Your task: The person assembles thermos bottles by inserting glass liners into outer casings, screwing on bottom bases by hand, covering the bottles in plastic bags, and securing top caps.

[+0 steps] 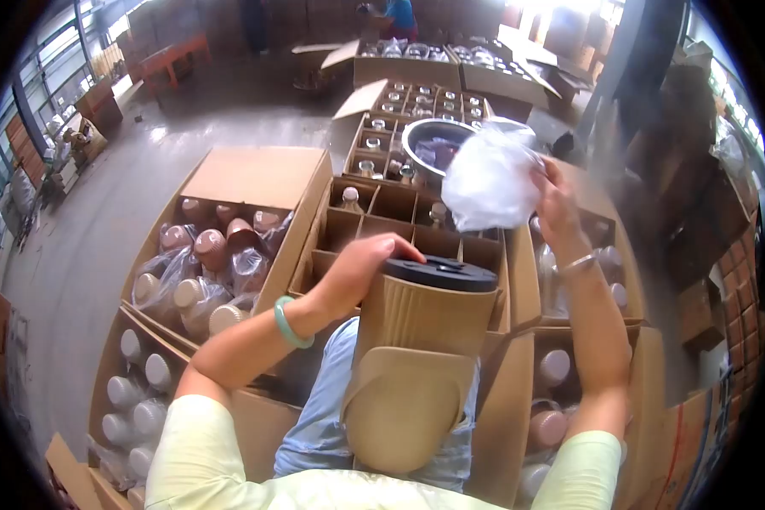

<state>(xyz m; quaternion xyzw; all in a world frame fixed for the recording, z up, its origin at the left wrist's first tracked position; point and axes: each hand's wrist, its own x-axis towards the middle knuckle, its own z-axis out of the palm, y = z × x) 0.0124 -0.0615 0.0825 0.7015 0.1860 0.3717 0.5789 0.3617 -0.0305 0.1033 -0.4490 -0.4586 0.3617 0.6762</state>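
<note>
A tall tan ribbed container (425,316) with a black lid (442,273) stands upright between my knees. A rounded tan piece (404,408) bulges from its near side. My left hand (371,268) grips the container at its upper left, with fingertips over the lid's edge; its thumb side is partly hidden. My right hand (555,200) is raised to the right and pinches a crumpled white plastic bag (491,177). The bag hangs above a divided carton (336,229), which has a few bottles in its compartments.
An open carton (242,174) of pink-capped bottles in plastic stands left. White-capped bottles (149,416) fill another carton below it. A metal bowl (412,136) rests on the far divided carton. Cartons with bottles (555,367) stand right. A person in blue (399,15) is far back.
</note>
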